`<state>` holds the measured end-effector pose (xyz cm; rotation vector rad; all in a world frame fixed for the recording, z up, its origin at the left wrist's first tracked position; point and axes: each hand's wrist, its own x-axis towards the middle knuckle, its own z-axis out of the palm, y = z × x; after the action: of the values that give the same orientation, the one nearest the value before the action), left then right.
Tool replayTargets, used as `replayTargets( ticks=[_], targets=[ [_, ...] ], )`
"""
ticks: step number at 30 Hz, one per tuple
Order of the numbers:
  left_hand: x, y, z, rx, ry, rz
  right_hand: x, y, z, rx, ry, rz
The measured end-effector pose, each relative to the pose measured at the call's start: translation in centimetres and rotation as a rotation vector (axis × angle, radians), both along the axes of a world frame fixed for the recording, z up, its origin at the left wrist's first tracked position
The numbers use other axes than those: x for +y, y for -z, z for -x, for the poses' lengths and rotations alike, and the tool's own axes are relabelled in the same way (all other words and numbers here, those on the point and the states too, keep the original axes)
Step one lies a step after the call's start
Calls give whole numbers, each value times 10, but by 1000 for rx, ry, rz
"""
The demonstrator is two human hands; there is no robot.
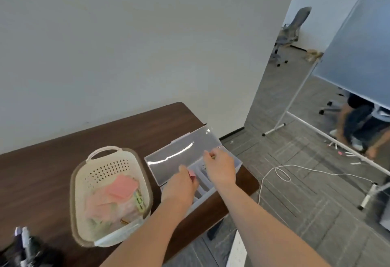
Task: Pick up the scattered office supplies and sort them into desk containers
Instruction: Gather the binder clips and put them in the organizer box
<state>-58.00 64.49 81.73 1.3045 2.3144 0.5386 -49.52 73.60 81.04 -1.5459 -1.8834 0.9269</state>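
A clear plastic organizer box (236, 162) with inner compartments sits at the right end of the dark wooden desk (52, 169), its lid (181, 150) standing open. My left hand (181, 184) is inside the box, closed on a small pink item (192, 173). My right hand (219, 166) hovers over the box's far compartments, fingers pinched on something small and gold-brown that is too blurred to identify. A cream perforated basket (99, 171) with a handle stands to the left of the box, holding pink sticky notes (122, 187), green clips and other small supplies.
Dark pens or markers (23, 239) lie at the desk's bottom left corner. A white wall runs behind the desk. To the right are carpeted floor, a white cable (280, 174), a rolling whiteboard (356, 47), an office chair (289, 34) and another person crouching behind the board.
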Motion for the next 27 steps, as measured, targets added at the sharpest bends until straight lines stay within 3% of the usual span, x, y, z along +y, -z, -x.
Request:
replayTargets(
  ticks=[6,10,14,16,20,27],
  targets=[
    [3,37,13,0,43,69,6,42,15,-149,-86,50],
    [3,52,15,-7,87,-43,9,43,18,-144,-143,174],
    [7,53,15,-55,153,-108,1,40,7,-390,-245,-38],
    [6,49,12,-28,209,-112,-4,36,-8,-334,-195,-103],
    [1,38,-2,81,264,-152,-30,16,-55,-214,-70,-36],
    [-35,29,-134,168,679,-236,-117,22,-222,-453,3,14]
  ],
)
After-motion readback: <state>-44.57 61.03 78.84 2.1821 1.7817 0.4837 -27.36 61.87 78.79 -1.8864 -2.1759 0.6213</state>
